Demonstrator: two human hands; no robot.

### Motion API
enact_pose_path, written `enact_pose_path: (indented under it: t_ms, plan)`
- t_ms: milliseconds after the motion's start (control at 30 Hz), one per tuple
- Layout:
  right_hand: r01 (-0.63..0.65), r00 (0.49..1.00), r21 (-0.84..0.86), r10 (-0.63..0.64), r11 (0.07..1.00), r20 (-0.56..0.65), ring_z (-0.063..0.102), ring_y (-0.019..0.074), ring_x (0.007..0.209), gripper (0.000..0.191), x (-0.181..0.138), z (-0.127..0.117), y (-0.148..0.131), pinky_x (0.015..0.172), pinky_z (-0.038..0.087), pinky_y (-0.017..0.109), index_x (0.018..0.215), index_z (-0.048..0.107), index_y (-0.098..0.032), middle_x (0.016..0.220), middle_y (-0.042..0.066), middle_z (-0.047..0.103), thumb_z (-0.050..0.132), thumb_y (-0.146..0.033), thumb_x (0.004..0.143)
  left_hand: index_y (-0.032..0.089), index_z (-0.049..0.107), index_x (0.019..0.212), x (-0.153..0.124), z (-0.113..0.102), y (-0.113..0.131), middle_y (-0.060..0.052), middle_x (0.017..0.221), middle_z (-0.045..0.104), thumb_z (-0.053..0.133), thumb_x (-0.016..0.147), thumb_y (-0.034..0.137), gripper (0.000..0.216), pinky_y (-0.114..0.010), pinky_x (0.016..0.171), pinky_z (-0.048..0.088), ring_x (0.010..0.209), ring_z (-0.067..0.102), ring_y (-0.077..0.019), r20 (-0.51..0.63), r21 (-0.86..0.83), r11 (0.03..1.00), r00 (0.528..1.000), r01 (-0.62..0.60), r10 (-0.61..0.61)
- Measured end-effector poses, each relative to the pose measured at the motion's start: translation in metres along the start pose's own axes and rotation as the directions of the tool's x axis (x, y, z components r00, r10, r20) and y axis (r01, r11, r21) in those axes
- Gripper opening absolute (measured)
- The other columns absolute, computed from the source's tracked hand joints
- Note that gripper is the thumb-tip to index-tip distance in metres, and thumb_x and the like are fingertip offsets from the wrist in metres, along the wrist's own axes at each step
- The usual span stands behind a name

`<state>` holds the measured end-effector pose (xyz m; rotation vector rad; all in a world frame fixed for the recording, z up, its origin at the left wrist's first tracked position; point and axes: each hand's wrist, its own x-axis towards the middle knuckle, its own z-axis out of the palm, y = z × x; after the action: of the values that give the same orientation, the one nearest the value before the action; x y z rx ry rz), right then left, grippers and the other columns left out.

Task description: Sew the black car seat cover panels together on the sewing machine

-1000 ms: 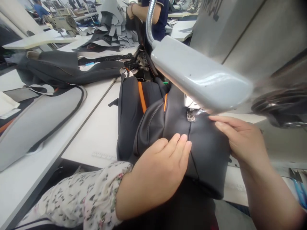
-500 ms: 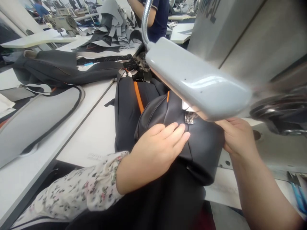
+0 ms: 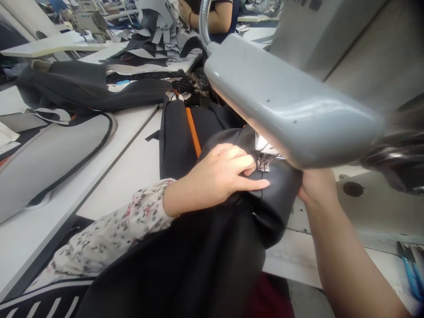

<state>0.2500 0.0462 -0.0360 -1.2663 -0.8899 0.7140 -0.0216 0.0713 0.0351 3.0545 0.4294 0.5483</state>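
My left hand (image 3: 221, 170), in a floral sleeve, rests palm down on a black leather-like cover (image 3: 281, 185). One finger is stretched along a seam; the others are bent on the material. Just beyond that finger, the sewing machine's metal presser foot (image 3: 264, 163) stands on the same seam. The cover's right edge is in the grip of my right hand (image 3: 318, 187), whose fingertips are hidden behind the cover and the lamp. Black panels with an orange strip (image 3: 193, 132) extend to the left of the foot, and black material hangs toward me.
A grey lamp head (image 3: 281, 106) on a bendable neck covers part of the sewing machine (image 3: 318, 39). Grey and black pieces (image 3: 66, 154) lie on the left table. Blue-handled snips (image 3: 410, 274) sit at the right edge. Behind, a person (image 3: 218, 17) stands near piled grey scraps (image 3: 162, 26).
My left hand has shifted slightly up, its fingers bending except one now stretched by the foot. My right hand has moved a little left, and the cover has bunched and turned.
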Motion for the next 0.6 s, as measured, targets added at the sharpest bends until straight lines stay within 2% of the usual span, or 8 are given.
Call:
enact_pose_path:
  t_ms: [233, 333, 400, 467, 533, 567, 600]
  plan:
    - [-0.023, 1.000, 0.007, 0.024, 1.000, -0.013, 0.069, 0.0277, 0.094, 0.023, 0.014, 0.010, 0.018, 0.082, 0.063, 0.042, 0.065, 0.059, -0.023, 0.072, 0.002, 0.065, 0.079, -0.034, 0.063, 0.040, 0.071, 0.132, 0.010, -0.008, -0.015, -0.006, 0.106, 0.060, 0.034, 0.107, 0.013, 0.052, -0.042, 0.107, 0.036, 0.097, 0.049, -0.0192, 0.062, -0.133, 0.991, 0.998, 0.009, -0.001]
    - [-0.048, 0.998, -0.046, 0.045, 0.998, -0.050, 0.068, 0.0278, 0.088, 0.026, 0.021, 0.014, 0.026, 0.078, 0.061, 0.043, 0.066, 0.059, -0.021, 0.072, 0.004, 0.064, 0.076, -0.039, 0.061, 0.040, 0.073, 0.130, 0.013, -0.008, -0.016, -0.005, 0.105, 0.061, 0.035, 0.106, 0.013, 0.052, -0.046, 0.114, 0.033, 0.097, 0.051, -0.0188, 0.061, -0.146, 0.989, 0.998, 0.008, 0.001]
    - [-0.056, 0.992, -0.128, 0.041, 0.990, -0.119, 0.066, 0.0273, 0.085, 0.025, 0.016, 0.013, 0.023, 0.083, 0.058, 0.046, 0.070, 0.064, -0.019, 0.075, 0.005, 0.065, 0.074, -0.041, 0.064, 0.036, 0.073, 0.130, 0.012, -0.006, -0.014, -0.006, 0.110, 0.063, 0.036, 0.105, 0.011, 0.052, -0.051, 0.119, 0.030, 0.102, 0.054, -0.0196, 0.020, -0.123, 0.992, 1.000, 0.008, -0.006]
    - [-0.030, 0.970, -0.254, -0.033, 0.967, -0.242, 0.065, 0.0275, 0.093, 0.024, -0.008, 0.006, 0.009, 0.099, 0.051, 0.050, 0.080, 0.070, -0.017, 0.084, 0.006, 0.068, 0.074, -0.038, 0.070, 0.033, 0.075, 0.126, 0.003, -0.004, -0.009, -0.008, 0.120, 0.064, 0.039, 0.103, 0.009, 0.049, -0.056, 0.123, 0.027, 0.113, 0.057, -0.0215, -0.066, -0.118, 0.993, 0.998, -0.012, 0.004]
    - [0.036, 0.927, -0.398, -0.179, 0.917, -0.328, 0.063, 0.0268, 0.106, 0.022, -0.052, -0.004, -0.015, 0.112, 0.042, 0.046, 0.090, 0.073, -0.019, 0.097, 0.007, 0.070, 0.073, -0.038, 0.080, 0.030, 0.075, 0.122, -0.015, -0.002, -0.004, -0.008, 0.124, 0.065, 0.042, 0.102, 0.009, 0.044, -0.056, 0.126, 0.029, 0.123, 0.057, -0.0219, -0.205, -0.128, 0.991, 0.979, -0.035, 0.008]
    - [0.094, 0.916, -0.525, -0.280, 0.846, -0.287, 0.065, 0.0253, 0.107, 0.023, -0.078, -0.008, -0.027, 0.106, 0.047, 0.041, 0.097, 0.075, -0.021, 0.104, 0.006, 0.072, 0.068, -0.041, 0.090, 0.029, 0.075, 0.121, -0.026, -0.001, -0.001, -0.007, 0.124, 0.066, 0.043, 0.102, 0.008, 0.042, -0.055, 0.125, 0.032, 0.125, 0.057, -0.0213, -0.277, -0.125, 0.992, 0.961, -0.023, -0.013]
    - [0.156, 0.940, -0.521, -0.288, 0.839, -0.183, 0.067, 0.0223, 0.096, 0.024, -0.105, -0.011, -0.038, 0.094, 0.052, 0.035, 0.091, 0.074, -0.021, 0.095, 0.005, 0.072, 0.063, -0.042, 0.095, 0.028, 0.074, 0.122, -0.039, 0.001, 0.001, -0.007, 0.123, 0.067, 0.045, 0.101, 0.007, 0.041, -0.053, 0.125, 0.035, 0.126, 0.057, -0.0207, -0.342, -0.111, 0.994, 0.938, 0.014, -0.051]
